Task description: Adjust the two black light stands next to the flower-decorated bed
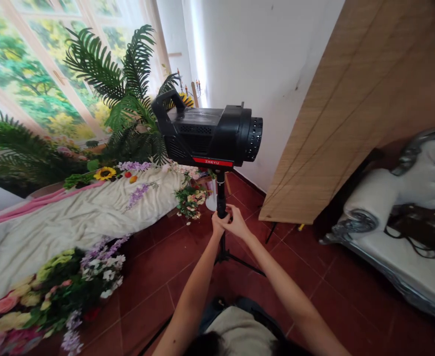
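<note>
A black studio light (pixel 206 133) with a red label strip and a rear handle sits on top of a black light stand (pixel 221 190). My left hand (pixel 219 225) is wrapped round the stand's pole, well below the lamp. Against the same part of the pole, my right hand (pixel 236 222) closes with thumb and fingers at a dark collar. The two hands touch or overlap there, and the exact grip of the fingertips is partly hidden. Below them the pole runs down to spread tripod legs (pixel 245 264) on the floor.
On the left, a table draped in cream cloth (pixel 102 212) bears flowers and fruit. Bouquets (pixel 54 291) stand at its front, palm fronds (pixel 128 74) behind. A hanging bamboo blind (pixel 314 123) and a white silver-trimmed sofa (pixel 380 198) with a brown bag (pixel 421 225) are on the right.
</note>
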The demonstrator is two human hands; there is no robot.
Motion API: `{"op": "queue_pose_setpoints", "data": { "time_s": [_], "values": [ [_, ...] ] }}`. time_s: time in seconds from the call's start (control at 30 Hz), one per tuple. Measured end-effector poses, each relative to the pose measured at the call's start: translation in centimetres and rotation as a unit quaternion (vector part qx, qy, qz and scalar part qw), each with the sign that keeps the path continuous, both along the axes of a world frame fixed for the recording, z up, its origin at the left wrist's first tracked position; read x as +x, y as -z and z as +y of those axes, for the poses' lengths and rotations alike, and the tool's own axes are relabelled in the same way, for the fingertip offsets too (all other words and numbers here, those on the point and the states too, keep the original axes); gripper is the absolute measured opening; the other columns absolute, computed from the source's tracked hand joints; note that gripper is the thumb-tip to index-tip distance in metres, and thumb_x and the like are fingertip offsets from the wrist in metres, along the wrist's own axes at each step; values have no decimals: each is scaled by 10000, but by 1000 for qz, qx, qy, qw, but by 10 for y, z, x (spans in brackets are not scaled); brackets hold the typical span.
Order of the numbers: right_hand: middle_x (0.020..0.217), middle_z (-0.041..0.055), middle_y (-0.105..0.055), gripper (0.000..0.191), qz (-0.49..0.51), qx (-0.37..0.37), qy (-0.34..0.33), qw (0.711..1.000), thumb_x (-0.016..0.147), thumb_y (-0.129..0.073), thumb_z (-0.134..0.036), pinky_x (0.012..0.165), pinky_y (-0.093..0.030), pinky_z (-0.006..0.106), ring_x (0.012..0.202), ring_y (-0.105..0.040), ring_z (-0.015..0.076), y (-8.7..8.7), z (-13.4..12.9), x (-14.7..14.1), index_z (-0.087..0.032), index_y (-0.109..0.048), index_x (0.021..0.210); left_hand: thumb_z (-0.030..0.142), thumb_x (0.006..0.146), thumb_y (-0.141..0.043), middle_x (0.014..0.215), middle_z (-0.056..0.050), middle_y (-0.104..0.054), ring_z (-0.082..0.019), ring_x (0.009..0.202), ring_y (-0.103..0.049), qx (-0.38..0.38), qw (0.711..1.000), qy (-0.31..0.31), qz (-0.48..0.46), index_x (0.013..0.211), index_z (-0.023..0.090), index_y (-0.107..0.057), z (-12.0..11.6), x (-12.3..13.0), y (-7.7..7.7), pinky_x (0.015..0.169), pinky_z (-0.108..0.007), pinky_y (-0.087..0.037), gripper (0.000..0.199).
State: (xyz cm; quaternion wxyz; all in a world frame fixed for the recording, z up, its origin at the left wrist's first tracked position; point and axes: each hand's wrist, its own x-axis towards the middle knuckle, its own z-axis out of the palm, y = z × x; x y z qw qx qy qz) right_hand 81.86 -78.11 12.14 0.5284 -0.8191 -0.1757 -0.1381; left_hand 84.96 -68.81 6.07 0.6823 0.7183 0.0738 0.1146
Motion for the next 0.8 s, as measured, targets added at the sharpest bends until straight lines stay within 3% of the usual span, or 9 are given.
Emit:
{"op": "queue_pose_setpoints", "data": {
  "time_s": [0.17,0.33,0.53,0.67,0.8],
  "values": [
    [1154,94,-523,555,38,69,18,997,665,-676,-345,921,-424,358,1057,-511,206,19,-17,-22,-197,-476,1161,382,571,-682,677,-47,-640,-148,586,-598,-2,1000,-26,6,740,112,-613,-2,1,2,557,-256,-494,326],
    [1113,88,-572,362,56,135,44,988,786,-553,-368,856,-459,323,995,-562,189,19,-13,-37,-209,-493,1106,409,578,-693,703,-56,-646,-148,615,-606,2,999,-26,-19,730,128,-609,-2,-4,-9,615,-266,-496,330],
    [761,32,-626,318,120,185,142,965,820,-480,-425,687,-484,305,704,-609,175,29,-13,-29,-209,-465,1053,474,622,-657,715,-53,-633,-159,631,-594,-8,999,-24,-24,735,143,-610,-1,-10,-18,633,-283,-473,353],
    [619,-14,-581,339,201,214,140,946,781,-514,-426,573,-474,289,563,-578,167,41,-18,-18,-201,-435,1021,474,623,-657,698,-45,-622,-149,604,-579,-9,1000,-24,-10,732,144,-602,0,-9,-17,607,-268,-465,352],
    [769,20,-598,312,123,176,156,964,761,-529,-333,666,-483,286,668,-580,149,40,-23,-20,-196,-470,1034,472,625,-658,700,-48,-624,-149,608,-580,-19,999,-24,-15,746,136,-606,0,-8,-14,606,-262,-468,361]
  ]
}}
